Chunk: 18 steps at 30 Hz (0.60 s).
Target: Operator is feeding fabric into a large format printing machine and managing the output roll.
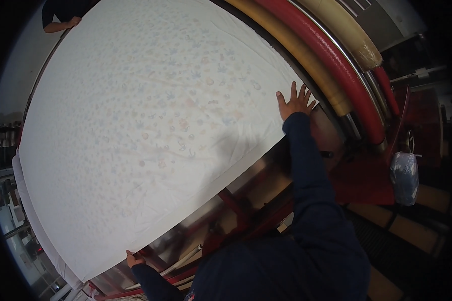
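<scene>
A wide white sheet (100, 150), with a faint pattern of small coloured motifs showing through, spreads across most of the view. Shallow wrinkles run over it. At its near edge, toward the lower left, my left hand (135, 260) grips the border, thumb on top and the other fingers hidden below. My right hand (296, 104) lies flat on the sheet's right corner with its fingers spread, beside the rollers. Whether the sheet is paper or cloth, I cannot tell.
Long rollers in tan (306, 65), red (336, 65) and yellowish wrap (351, 37) curve along the right. A co-worker's hand (74, 22) touches the sheet's far left edge. Below the near edge is a red machine frame (233, 203). A plastic-wrapped bundle (404, 178) sits at right.
</scene>
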Tool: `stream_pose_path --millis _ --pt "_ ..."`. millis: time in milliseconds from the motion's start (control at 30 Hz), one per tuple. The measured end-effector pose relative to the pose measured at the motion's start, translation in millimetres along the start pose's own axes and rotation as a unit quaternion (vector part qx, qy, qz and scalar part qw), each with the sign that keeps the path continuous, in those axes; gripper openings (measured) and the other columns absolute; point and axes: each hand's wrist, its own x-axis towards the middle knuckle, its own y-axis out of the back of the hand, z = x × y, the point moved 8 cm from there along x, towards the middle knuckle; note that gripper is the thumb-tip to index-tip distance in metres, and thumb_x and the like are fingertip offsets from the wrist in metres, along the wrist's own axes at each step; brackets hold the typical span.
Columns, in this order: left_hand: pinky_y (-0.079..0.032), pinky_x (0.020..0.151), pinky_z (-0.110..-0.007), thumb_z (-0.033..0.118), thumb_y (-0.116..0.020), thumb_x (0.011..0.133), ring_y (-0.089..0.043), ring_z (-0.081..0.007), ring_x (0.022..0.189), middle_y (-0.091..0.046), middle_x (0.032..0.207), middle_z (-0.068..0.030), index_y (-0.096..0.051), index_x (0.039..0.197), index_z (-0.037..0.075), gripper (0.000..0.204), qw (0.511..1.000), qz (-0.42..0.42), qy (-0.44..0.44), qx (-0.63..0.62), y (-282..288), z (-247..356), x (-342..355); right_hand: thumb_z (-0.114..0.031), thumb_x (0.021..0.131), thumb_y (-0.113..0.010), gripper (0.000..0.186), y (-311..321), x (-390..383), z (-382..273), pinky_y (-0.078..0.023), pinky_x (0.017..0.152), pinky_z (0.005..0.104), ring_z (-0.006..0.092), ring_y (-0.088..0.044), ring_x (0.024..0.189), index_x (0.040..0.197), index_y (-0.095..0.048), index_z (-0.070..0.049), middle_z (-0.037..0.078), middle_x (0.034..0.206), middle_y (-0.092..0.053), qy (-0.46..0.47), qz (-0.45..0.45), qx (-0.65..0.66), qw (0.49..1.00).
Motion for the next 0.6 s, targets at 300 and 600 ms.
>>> stream_pose_path --millis 300,600 --pt "-0.048 0.094 -0.034 0.029 -0.048 0.103 -0.06 -0.0197 0.111 -0.066 0.117 -0.0037 -0.057 0.118 0.004 0.031 1.0 0.015 -0.007 0.011 -18.6 -14.0 -30.5 -0.067 0.092 -0.036 0.081 16.8 18.0 17.8 -0.003 0.118 0.0575 0.0344 -0.007 0.149 0.155 -0.021 -0.018 0.016 0.161 -0.014 0.004 0.013 -0.021 1.0" --pt "-0.049 0.089 -0.033 0.028 -0.046 0.103 -0.063 -0.0209 0.106 -0.066 0.117 -0.0056 -0.057 0.119 0.004 0.03 0.999 0.017 -0.013 0.043 -29.9 -22.8 -29.3 -0.059 0.096 -0.035 0.077 1.3 -33.1 -12.8 -0.004 0.118 0.0566 0.039 -0.007 0.148 0.155 -0.018 -0.013 0.021 0.16 -0.012 -0.002 0.01 0.04 0.999"
